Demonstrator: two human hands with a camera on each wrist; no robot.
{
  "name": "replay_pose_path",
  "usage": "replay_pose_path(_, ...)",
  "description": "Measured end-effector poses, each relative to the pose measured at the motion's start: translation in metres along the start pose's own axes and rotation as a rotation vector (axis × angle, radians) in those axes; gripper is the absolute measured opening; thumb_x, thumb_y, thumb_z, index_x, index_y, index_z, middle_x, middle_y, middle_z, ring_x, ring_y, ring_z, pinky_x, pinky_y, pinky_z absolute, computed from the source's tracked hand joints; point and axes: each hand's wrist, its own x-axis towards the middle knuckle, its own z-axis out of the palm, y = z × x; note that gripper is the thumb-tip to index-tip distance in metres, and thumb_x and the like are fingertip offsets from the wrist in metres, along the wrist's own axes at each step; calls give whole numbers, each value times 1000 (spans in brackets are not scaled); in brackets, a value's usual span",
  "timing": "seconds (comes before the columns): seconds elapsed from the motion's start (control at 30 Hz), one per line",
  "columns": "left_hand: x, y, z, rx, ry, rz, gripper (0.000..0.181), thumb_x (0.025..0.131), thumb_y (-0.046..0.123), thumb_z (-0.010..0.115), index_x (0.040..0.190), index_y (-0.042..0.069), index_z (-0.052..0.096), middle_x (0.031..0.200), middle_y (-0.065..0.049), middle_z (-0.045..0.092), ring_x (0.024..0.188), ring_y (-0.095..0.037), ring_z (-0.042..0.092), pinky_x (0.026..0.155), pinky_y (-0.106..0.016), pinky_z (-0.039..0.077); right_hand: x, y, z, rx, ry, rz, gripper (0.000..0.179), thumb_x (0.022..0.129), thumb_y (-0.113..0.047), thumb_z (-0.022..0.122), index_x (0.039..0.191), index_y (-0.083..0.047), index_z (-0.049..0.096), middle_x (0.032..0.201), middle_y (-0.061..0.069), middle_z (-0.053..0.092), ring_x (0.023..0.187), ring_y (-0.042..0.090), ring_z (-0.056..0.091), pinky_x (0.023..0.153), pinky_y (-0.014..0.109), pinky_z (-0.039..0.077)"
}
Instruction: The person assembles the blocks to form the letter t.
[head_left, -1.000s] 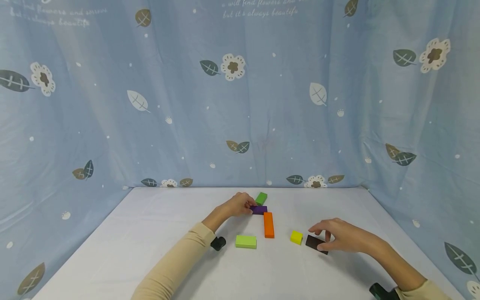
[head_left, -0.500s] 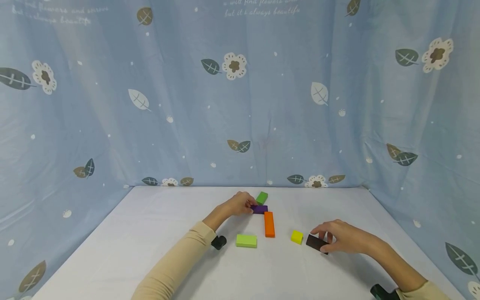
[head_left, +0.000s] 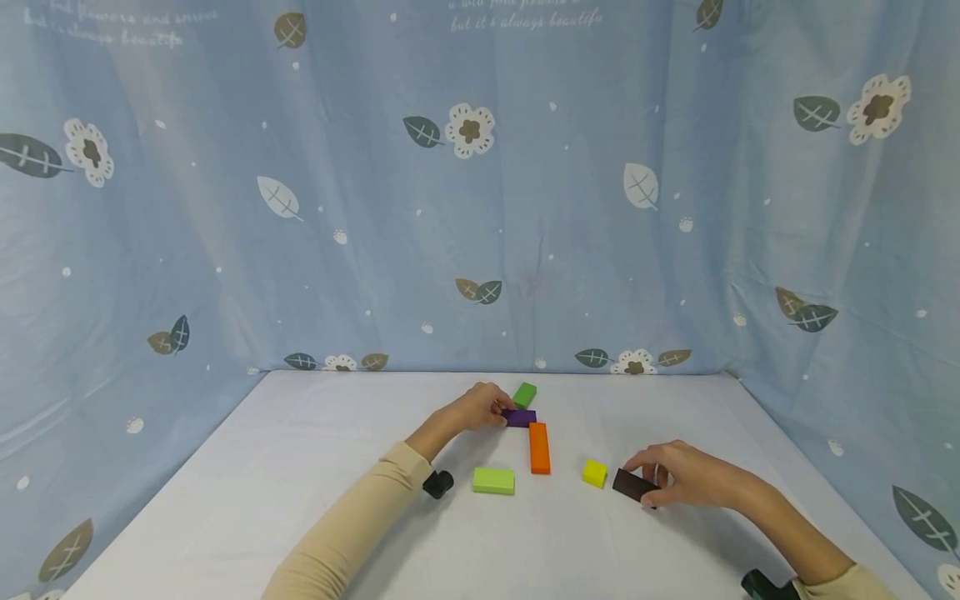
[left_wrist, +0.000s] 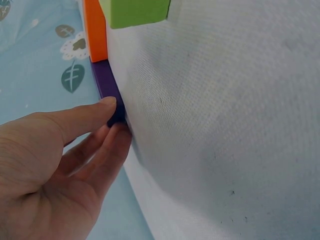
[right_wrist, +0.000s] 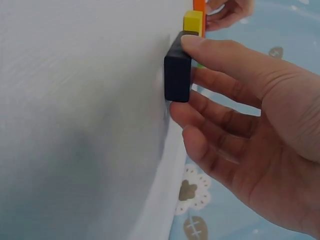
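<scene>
My left hand [head_left: 477,407] pinches the left end of a purple block [head_left: 521,418], thumb on the near side and fingers behind, as the left wrist view also shows. An orange block [head_left: 539,448] stretches toward me from the purple block's right end. Just behind the purple block lies a green block [head_left: 525,395]. On the right, a black block [head_left: 632,483] is held between the thumb and fingers of my right hand [head_left: 688,473]. In the right wrist view the thumb presses the black block [right_wrist: 178,75] from one side, with fingers at the other.
A small yellow block [head_left: 594,473] sits just left of the black one. A light green block [head_left: 493,481] lies in front of the left hand, left of the orange block. The white table [head_left: 570,550] ends at a blue patterned curtain [head_left: 375,250].
My right hand has shifted slightly along the black block, its fingers closing in on it. The left hand stays on the purple block; the head view tilts very slightly.
</scene>
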Motion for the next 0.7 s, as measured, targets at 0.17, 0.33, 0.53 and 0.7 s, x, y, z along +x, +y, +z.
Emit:
replay_pose_path(0.17,-1,1,0,-12,-1,-7,27,88,1,69,115,1,70,112,-13,71,96,-22,64,92,-36,54,0,5,0,39,-2,-33,47,86,-31,74,124,-5,64,95,1,65,75,-1,56,62,21,49)
replay_pose_path(0.33,-2,0,1,-9,-1,-7,27,88,2,70,116,1,70,113,-13,71,96,-21,64,92,-36,54,0,10,2,60,-4,-42,46,87,-32,73,125,-7,64,95,0,64,76,-1,56,63,22,49)
replay_pose_path(0.53,-1,-1,1,8,-7,-3,28,88,3,70,116,2,70,112,-12,71,95,-19,63,91,-33,55,0,12,4,73,3,-44,45,88,-32,73,125,-6,64,94,-1,64,75,0,56,61,22,49)
replay_pose_path(0.7,1,-3,0,6,-7,21,27,88,3,70,115,1,71,112,-13,71,94,-19,63,90,-32,55,0,13,5,56,21,-50,44,88,-31,72,124,-8,64,93,-3,64,75,0,55,61,21,48)
